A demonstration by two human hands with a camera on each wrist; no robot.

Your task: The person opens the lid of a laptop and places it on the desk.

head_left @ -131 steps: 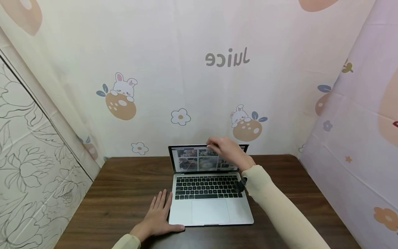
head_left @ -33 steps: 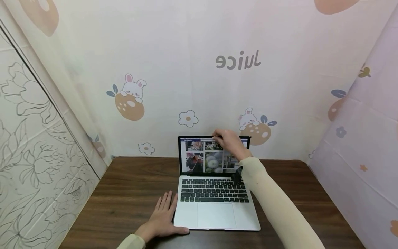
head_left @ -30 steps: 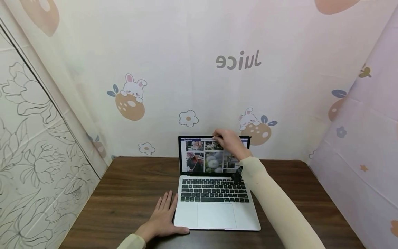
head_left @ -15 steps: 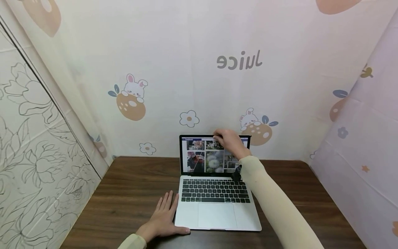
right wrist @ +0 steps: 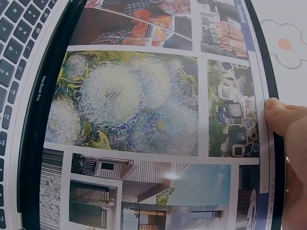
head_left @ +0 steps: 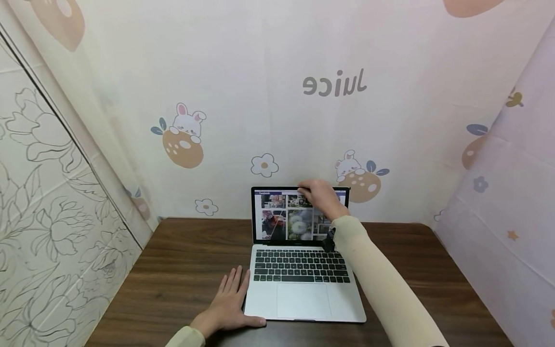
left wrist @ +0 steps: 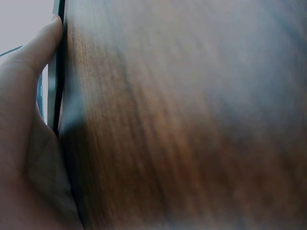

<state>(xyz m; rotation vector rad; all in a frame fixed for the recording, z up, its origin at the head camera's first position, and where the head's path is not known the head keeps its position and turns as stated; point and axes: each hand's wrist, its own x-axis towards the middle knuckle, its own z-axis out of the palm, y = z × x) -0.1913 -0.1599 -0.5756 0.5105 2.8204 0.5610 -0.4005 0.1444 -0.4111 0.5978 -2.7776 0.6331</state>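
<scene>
A silver laptop [head_left: 303,300] stands opened on the wooden table, its lit screen [head_left: 273,224] raised and showing rows of photos. My right hand [head_left: 322,196] pinches the top edge of the screen; in the right wrist view the thumb [right wrist: 277,111] lies on the front bezel, with the other fingers behind the lid. My left hand [head_left: 227,303] lies flat at the laptop's front left corner, fingers straight on the table and thumb along the front edge. In the left wrist view the thumb [left wrist: 45,40] touches that edge.
The dark wooden table [head_left: 173,270] extends to both sides of the laptop. A patterned curtain [head_left: 230,96] hangs just behind the table's far edge, and patterned cloth [head_left: 511,202] also stands at the right. A black wrist camera [head_left: 329,241] sits under the right sleeve, above the keyboard.
Since the oldest frame, my right hand has tilted the screen further back and its picture looks clearer. Over the last second it tilts back only slightly more. The left hand stays at the corner.
</scene>
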